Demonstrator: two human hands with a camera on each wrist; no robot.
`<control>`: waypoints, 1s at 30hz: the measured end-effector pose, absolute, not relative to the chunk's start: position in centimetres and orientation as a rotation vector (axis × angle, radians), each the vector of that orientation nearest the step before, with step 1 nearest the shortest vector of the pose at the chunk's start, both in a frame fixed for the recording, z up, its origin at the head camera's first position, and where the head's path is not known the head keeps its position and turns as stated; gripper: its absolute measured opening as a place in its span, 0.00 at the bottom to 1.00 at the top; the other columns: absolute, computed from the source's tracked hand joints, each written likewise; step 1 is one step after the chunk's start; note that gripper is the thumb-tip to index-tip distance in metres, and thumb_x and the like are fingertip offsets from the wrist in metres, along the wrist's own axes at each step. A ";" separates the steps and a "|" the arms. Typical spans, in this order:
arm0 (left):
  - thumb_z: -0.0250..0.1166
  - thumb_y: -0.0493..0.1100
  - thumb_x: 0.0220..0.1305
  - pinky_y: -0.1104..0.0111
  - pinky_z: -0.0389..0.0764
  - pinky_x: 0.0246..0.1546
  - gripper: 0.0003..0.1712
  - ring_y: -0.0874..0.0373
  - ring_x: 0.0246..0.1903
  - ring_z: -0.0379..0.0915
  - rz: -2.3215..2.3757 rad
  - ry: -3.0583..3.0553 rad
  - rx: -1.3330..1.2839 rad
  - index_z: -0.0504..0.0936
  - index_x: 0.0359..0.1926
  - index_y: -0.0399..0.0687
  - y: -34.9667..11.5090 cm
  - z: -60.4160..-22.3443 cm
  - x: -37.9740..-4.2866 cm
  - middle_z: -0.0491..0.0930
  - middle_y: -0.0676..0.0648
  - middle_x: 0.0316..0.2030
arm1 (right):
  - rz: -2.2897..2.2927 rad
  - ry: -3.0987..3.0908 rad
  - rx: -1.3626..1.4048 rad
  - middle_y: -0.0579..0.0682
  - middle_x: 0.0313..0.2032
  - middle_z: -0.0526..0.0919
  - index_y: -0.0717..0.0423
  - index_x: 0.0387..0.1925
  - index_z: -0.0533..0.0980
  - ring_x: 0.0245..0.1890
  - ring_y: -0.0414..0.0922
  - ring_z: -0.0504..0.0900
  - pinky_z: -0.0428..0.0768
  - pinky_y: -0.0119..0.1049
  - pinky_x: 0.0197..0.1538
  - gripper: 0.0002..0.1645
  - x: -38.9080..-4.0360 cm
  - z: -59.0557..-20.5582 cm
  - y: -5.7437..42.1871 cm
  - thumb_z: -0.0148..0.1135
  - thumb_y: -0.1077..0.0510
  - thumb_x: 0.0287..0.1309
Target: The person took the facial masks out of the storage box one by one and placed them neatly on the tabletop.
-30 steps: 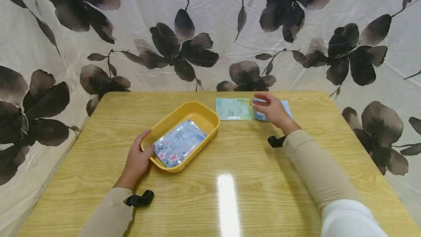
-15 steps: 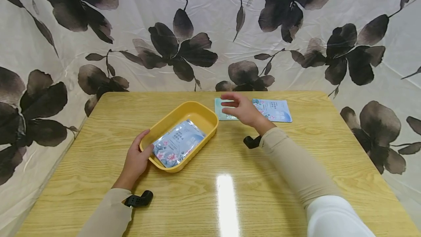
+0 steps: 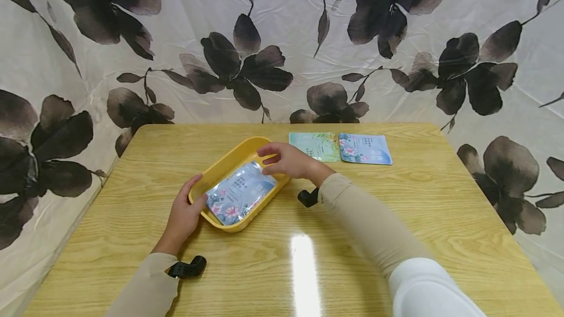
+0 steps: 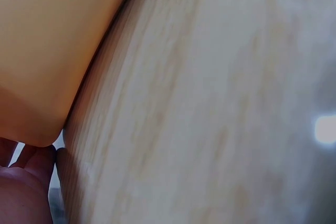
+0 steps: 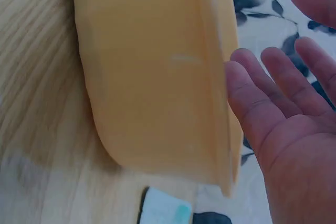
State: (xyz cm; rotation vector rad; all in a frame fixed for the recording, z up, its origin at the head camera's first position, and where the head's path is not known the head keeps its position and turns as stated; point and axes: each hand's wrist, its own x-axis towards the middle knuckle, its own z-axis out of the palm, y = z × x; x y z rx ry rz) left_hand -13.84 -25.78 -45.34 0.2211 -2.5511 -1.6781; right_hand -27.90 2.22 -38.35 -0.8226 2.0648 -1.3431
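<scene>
A yellow plastic basket point(image 3: 246, 150) stands slanted on the table, left of centre in the head view. My left hand point(image 3: 185, 212) grips its near-left end, thumb over the rim and fingers outside. Inside lies a shiny blue sachet point(image 3: 240, 193) with pink flowers; whether others lie beneath it I cannot tell. Over the basket's right end hovers my right hand point(image 3: 291, 160), fingers spread, holding nothing. The right wrist view shows that hand's fingers point(image 5: 247, 85) beside the basket's rim. In the left wrist view, fingers meet the basket's outer wall point(image 4: 47, 51) low down.
A pale green sachet point(image 3: 317, 144) lies flat by the table's back edge, its lower left part behind my right hand. Just right of it lies another blue sachet point(image 3: 365, 149). A floral cloth point(image 3: 273, 87) hangs behind the wooden table point(image 3: 374, 199).
My right hand has moved left from above the blue sachet on the table, across the green one, to the basket. The left hand and basket have stayed put.
</scene>
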 end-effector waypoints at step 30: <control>0.53 0.38 0.75 0.86 0.63 0.50 0.33 0.44 0.70 0.56 -1.683 -2.531 0.192 0.57 0.77 0.44 -25.7 -45.4 -13.7 0.52 0.38 0.75 | -0.912 2.252 -0.699 0.53 0.61 0.77 0.56 0.65 0.72 0.57 0.47 0.75 0.80 0.35 0.40 0.33 -27.9 -39.0 -1.0 0.72 0.60 0.59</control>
